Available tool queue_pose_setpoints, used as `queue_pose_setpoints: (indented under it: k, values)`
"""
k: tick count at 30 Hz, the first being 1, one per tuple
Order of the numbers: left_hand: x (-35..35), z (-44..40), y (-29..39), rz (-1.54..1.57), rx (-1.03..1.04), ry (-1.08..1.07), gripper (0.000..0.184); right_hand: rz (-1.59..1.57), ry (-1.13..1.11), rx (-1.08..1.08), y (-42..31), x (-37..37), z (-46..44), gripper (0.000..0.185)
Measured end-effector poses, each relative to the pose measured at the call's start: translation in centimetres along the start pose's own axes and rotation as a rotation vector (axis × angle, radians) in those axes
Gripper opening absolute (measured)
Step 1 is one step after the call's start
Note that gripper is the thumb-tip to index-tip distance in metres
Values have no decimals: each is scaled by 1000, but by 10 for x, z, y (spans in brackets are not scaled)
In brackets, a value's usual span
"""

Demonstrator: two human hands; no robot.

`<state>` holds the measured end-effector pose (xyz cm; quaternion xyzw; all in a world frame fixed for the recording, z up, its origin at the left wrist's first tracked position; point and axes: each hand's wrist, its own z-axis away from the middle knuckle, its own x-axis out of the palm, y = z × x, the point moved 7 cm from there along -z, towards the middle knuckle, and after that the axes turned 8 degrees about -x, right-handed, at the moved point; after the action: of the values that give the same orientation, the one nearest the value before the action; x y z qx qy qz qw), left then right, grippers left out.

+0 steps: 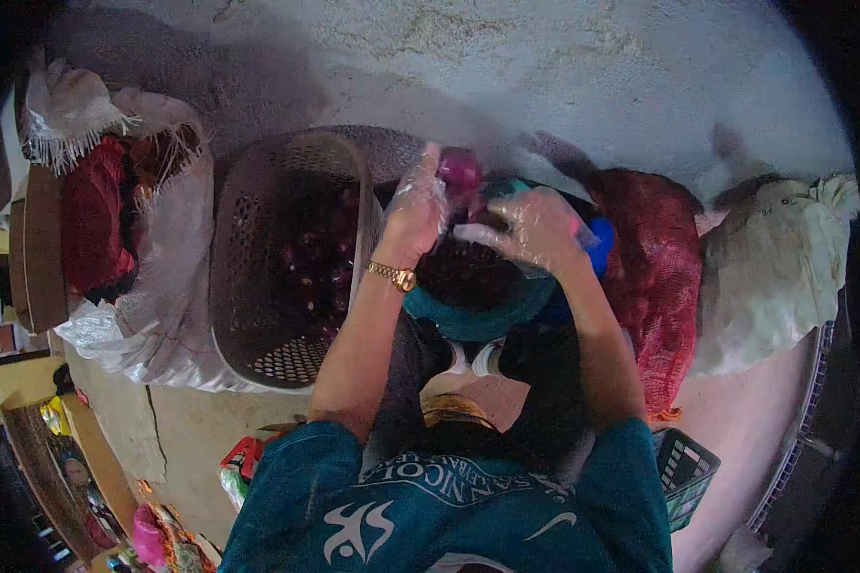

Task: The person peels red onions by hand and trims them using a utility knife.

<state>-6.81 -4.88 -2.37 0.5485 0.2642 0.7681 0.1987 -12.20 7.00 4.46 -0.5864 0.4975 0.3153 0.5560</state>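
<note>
My left hand (417, 212), in a clear plastic glove and with a gold watch at the wrist, is closed around the side of a red onion (462, 172). The onion is round, shiny and purple. Facing it from the right is my right hand (537, 227), also in clear plastic, its thumb and fingers apart and slightly blurred. I see nothing between them. Below both hands stands a teal basin (483, 323) with dark reddish pieces in it, too dim to make out singly.
Left of the basin is a large perforated basket (222, 286) holding several red onions (315, 263). A white woven sack (177, 277) lies further left. On the right are a red mesh sack (650, 277) and a pale sack (769, 277). A dark green crate (688, 468) sits by my right side.
</note>
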Motion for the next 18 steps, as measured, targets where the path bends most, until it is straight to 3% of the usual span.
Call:
queue_pose_setpoints:
  k: [1, 3, 6, 13, 16, 18]
  values:
    - [1, 0, 2, 0, 1, 1, 46, -1, 0, -1, 2, 0, 0, 64]
    - [-8, 1, 8, 161, 63, 164, 39, 48, -342, 26, 10, 25, 4, 67]
    - [-5, 3, 10, 166, 40, 160, 51, 47, -187, 49, 13, 24, 7, 66]
    - [5, 3, 9, 158, 7, 56, 47, -2, -65, 35, 18, 11, 6, 62]
    - [5, 3, 10, 122, 11, 40, 48, 11, -157, 156, 19, -4, 5, 64]
    - [7, 2, 8, 105, -4, 9, 49, -61, -33, 299, 22, -17, 8, 67]
